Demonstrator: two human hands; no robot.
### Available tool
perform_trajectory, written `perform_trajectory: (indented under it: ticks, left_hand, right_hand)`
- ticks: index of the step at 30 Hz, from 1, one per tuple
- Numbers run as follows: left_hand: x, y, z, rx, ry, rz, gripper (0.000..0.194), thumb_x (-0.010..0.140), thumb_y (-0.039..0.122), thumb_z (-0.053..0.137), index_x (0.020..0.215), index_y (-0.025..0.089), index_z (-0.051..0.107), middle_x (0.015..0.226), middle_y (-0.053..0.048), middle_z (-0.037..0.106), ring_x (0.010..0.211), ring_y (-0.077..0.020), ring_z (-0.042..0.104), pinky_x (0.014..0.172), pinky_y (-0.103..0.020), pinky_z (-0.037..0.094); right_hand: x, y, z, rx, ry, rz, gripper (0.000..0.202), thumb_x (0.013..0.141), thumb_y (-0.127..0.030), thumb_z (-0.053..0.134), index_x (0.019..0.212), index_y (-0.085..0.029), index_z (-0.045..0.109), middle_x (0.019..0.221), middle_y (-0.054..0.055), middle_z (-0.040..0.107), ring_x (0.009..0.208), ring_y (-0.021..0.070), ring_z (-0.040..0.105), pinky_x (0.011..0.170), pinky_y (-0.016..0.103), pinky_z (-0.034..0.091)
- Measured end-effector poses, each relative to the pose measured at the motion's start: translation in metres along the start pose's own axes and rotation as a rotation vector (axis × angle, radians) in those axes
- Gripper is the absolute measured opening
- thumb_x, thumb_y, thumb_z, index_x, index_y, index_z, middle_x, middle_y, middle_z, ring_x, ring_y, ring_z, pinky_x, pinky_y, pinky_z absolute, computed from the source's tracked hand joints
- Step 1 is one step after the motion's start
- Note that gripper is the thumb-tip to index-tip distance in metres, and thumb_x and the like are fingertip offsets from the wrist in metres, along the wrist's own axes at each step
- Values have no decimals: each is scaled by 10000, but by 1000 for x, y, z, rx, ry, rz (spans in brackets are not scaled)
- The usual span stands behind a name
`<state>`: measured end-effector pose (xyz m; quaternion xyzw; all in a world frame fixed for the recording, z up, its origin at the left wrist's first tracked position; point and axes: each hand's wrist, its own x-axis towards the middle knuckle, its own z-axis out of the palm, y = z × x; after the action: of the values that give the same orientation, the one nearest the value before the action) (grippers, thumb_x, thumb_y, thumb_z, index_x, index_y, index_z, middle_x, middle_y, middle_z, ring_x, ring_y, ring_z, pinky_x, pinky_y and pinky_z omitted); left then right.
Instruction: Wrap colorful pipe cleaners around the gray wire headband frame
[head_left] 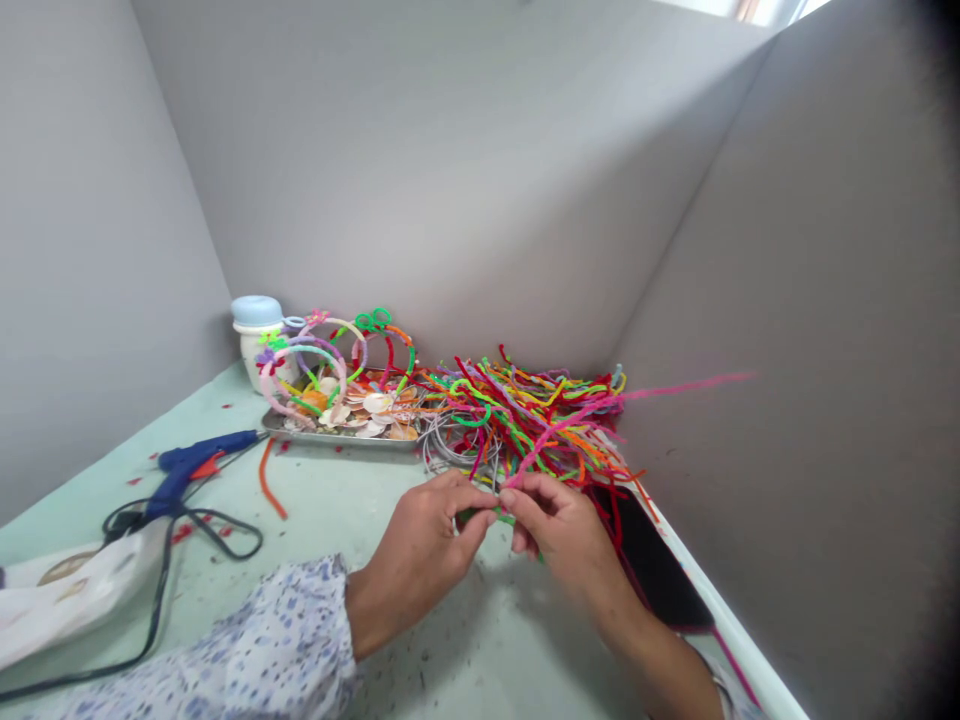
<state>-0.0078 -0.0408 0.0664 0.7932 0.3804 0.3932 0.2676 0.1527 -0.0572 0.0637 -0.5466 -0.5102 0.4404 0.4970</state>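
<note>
Both hands meet just in front of the pile of colourful pipe cleaners. My left hand [429,535] is closed, with thumb and index finger pinching a green pipe cleaner [505,517]. Right beside it, my right hand [559,525] pinches a pink pipe cleaner [555,430], whose long free end slants up to the right over the pile. Parts of the green piece also show near the right fingers, and where the two pieces meet is mostly hidden by the fingertips. The pile [577,390] lies behind the hands.
A metal tray [345,437] holds shells and decorated headbands [304,352]. A lidded white jar [259,345] stands behind. At left lie a blue glue gun [176,475] with its cord, an orange pipe cleaner [270,482] and a white bag [90,590]. A black object [656,560] lies right.
</note>
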Motion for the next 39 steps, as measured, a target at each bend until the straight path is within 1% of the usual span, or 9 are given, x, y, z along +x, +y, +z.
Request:
perform_trajectory:
  ticks: [4, 8, 12, 16, 19, 22, 31, 35, 39]
  left_hand:
    - [-1, 1, 1, -27, 29, -10, 255, 808, 137, 590, 950, 264, 759, 790, -26, 696, 725, -166, 598, 687, -255, 418]
    - [-1, 3, 1, -45, 24, -50, 200, 808, 159, 594, 904, 240, 749, 824, -24, 698, 747, -162, 606, 691, -249, 420]
    - [-1, 2, 0, -45, 0, -107, 128, 813, 193, 599, 842, 210, 722, 805, -15, 683, 738, -155, 599, 671, -244, 415]
    - [1, 2, -1, -80, -24, -140, 130, 814, 181, 584, 797, 198, 712, 766, -6, 665, 705, -142, 590, 648, -239, 411]
    - [2, 5, -1, -111, -29, -117, 151, 820, 161, 572, 816, 199, 718, 782, -5, 668, 738, -140, 595, 678, -233, 417]
    - [1, 6, -2, -103, -25, -90, 164, 827, 149, 566, 834, 203, 721, 786, -5, 657, 738, -135, 586, 677, -229, 412]
    - [-3, 9, -3, 27, -54, 68, 210, 852, 118, 518, 830, 186, 715, 767, -30, 591, 706, -139, 550, 635, -236, 400]
    - [-5, 7, -1, 49, -54, 117, 215, 860, 109, 500, 821, 170, 702, 773, -39, 580, 700, -140, 546, 644, -246, 411]
    - [-7, 1, 1, 82, -45, 155, 193, 850, 107, 507, 841, 166, 690, 774, -42, 578, 682, -140, 542, 628, -247, 412]
  right_hand:
    - [0, 0, 0, 10, -1, 1, 266, 739, -422, 666, 769, -159, 648, 425, -55, 532, 379, 90, 443, 404, 197, 334]
    - [-1, 1, 2, 34, 27, -17, 250, 730, -413, 672, 744, -165, 640, 449, -51, 533, 405, 98, 467, 412, 201, 353]
    - [-3, 10, 6, 36, 95, -89, 231, 749, -400, 675, 790, -174, 648, 514, -37, 565, 452, 109, 508, 433, 205, 390]
    - [-5, 19, 9, 47, 114, -152, 210, 772, -385, 671, 805, -179, 650, 579, -17, 606, 476, 111, 540, 444, 203, 413]
    - [-6, 18, 10, 69, 103, -122, 225, 772, -397, 672, 818, -179, 641, 584, -18, 607, 469, 104, 535, 425, 191, 402]
    - [-7, 13, 9, 69, 78, -75, 247, 777, -417, 657, 822, -176, 630, 528, -35, 576, 442, 97, 507, 406, 180, 379]
    - [-7, 5, 6, 9, 26, -36, 264, 780, -436, 632, 754, -174, 613, 443, -51, 525, 389, 86, 419, 408, 198, 330]
    - [-8, 4, 5, -8, 13, 7, 262, 790, -428, 628, 730, -173, 617, 428, -57, 497, 402, 84, 390, 422, 204, 303]
    - [-7, 10, 5, 42, -17, 73, 256, 803, -425, 626, 731, -179, 619, 423, -73, 451, 415, 78, 364, 431, 204, 266]
